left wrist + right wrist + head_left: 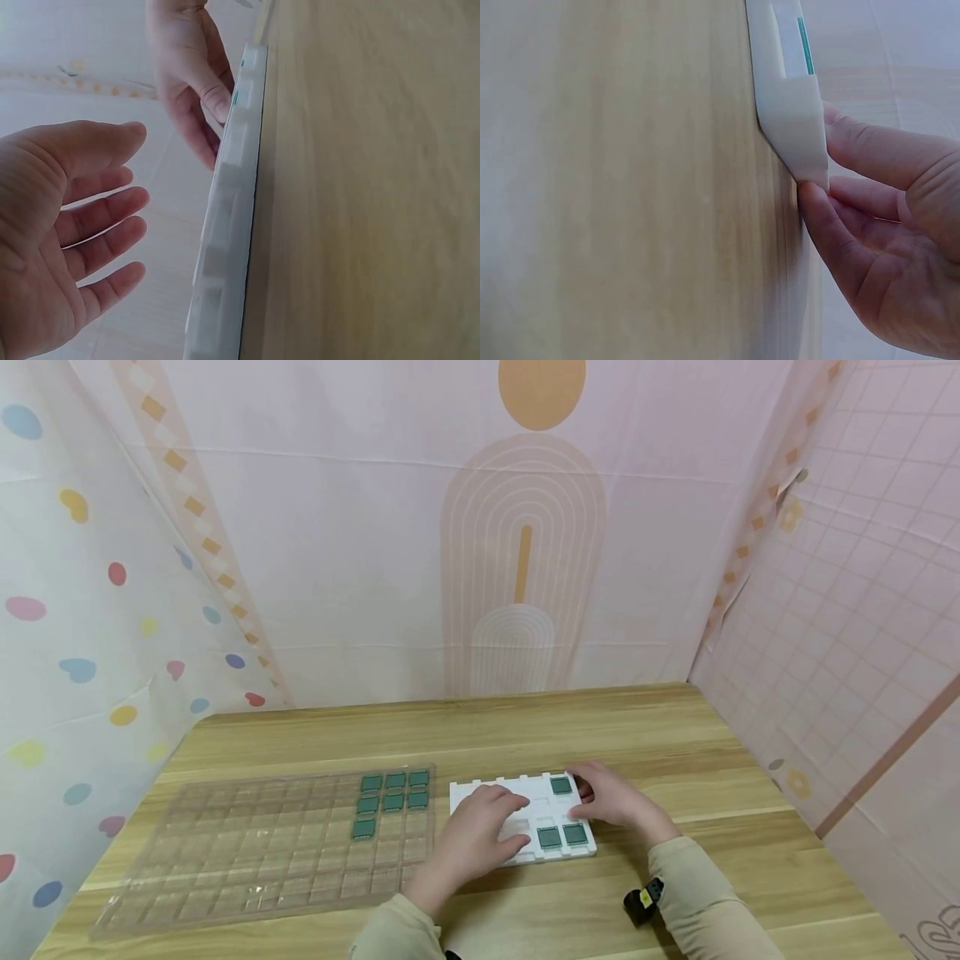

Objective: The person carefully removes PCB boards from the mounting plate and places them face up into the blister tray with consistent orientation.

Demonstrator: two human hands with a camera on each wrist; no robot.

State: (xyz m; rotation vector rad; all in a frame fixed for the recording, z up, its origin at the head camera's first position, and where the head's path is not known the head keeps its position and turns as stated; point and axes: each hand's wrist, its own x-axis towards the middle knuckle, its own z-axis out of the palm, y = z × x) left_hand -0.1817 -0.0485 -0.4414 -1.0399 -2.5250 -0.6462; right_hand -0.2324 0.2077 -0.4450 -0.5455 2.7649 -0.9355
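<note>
A white plastic tray (pixel 534 814) with recessed pockets lies on the table, and three square green chips (pixel 575 834) show in its right part. Over the tray's left part hovers my left hand (pixel 480 831), fingers spread and loosely bent, with nothing in them; it hides some of the pockets. In the left wrist view that hand (pixel 67 225) is apart from the tray's edge. My right hand (pixel 611 797) pinches the tray's right side. The right wrist view shows the thumb against the tray's top and a fingertip (pixel 810 196) at its lower edge.
Left of the white tray lies a large clear plastic tray (pixel 300 847) with rows of square pockets. Several green chips (pixel 371 783) sit in its upper right pockets. A patterned cloth (pixel 360 568) hangs behind the wooden table (pixel 600 718).
</note>
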